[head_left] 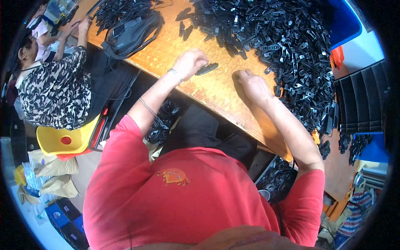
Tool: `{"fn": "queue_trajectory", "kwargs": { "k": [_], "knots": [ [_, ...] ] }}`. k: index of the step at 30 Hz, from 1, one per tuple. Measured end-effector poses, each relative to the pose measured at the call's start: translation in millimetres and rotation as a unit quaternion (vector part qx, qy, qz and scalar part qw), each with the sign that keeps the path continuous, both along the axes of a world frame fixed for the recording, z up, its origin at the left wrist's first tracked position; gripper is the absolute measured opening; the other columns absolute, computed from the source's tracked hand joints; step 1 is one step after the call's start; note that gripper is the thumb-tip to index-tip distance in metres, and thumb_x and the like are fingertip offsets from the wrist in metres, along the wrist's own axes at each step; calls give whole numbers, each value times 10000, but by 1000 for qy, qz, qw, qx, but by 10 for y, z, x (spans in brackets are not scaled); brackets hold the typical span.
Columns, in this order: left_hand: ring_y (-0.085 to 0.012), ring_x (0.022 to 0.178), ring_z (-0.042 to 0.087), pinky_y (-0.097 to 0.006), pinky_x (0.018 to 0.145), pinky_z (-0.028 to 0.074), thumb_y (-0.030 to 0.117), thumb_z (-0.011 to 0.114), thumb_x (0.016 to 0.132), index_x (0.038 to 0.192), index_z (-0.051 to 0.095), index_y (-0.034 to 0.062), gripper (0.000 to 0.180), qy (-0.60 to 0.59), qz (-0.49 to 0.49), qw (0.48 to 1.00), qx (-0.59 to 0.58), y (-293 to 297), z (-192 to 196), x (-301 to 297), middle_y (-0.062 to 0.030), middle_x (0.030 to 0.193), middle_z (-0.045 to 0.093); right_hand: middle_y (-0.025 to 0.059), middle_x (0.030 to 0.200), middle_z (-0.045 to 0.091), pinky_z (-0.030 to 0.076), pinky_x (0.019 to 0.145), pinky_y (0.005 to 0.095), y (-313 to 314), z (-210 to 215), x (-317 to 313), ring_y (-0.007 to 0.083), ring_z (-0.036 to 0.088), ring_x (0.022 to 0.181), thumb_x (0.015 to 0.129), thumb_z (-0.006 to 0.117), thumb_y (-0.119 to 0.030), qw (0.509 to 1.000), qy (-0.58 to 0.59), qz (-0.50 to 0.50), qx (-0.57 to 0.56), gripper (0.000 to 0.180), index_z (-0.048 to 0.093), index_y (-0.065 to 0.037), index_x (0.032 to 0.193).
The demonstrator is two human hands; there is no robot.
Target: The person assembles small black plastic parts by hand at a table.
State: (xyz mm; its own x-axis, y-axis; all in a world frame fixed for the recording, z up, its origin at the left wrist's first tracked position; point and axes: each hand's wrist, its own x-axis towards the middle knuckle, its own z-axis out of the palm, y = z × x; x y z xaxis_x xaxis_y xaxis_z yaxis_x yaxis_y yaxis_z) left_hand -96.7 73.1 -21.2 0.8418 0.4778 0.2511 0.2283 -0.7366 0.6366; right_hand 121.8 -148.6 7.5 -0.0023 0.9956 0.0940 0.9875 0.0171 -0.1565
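My left hand (pixel 191 63) is over the wooden table (pixel 200 88), its thumb and fingers drawn together at one end of a slim black plastic clip-like piece (pixel 208 69). To its right, my right hand (pixel 255 87) is low over the tabletop with its fingers curled in. Whether anything lies inside those fingers is hidden. A large heap of similar black pieces (pixel 287 46) covers the far right of the table and reaches close to my right hand. A few loose black pieces (pixel 188 32) lie beyond my left hand.
A dark mesh bag (pixel 133 35) lies on the table at the left, beside another black heap (pixel 121 12). A co-worker in a patterned top (pixel 58 89) sits at left near a yellow chair (pixel 62 135). A blue bin (pixel 343 23) stands far right. Paper bags (pixel 58 187) are lower left.
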Motion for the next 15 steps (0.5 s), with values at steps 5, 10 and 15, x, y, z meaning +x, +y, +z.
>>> {"fn": "queue_trajectory", "kwargs": {
  "k": [5,10,15],
  "knots": [
    [-293,937,709,-381,860,557,172,766,935,1010,757,41,152,-58,53,997,-10,-128,-6,-56,-128,980,718,210,906,664,599,728,486,64,28,-43,409,727,819,938,576,-53,997,-73,-6,-5,134,578,-7,1064],
    [-304,992,673,-407,894,538,217,805,893,995,766,49,200,-41,84,987,131,-421,21,-189,-109,986,698,197,981,731,579,745,469,273,96,-34,386,734,865,988,667,-217,997,-6,-71,18,206,669,-78,1141],
    [-323,1013,644,-434,888,525,207,817,858,965,770,62,186,-31,90,989,116,-424,-56,-185,-100,968,674,129,1031,712,574,767,488,474,-20,-324,377,720,899,926,758,-218,986,105,-24,124,193,720,-106,1079]
  ]
}}
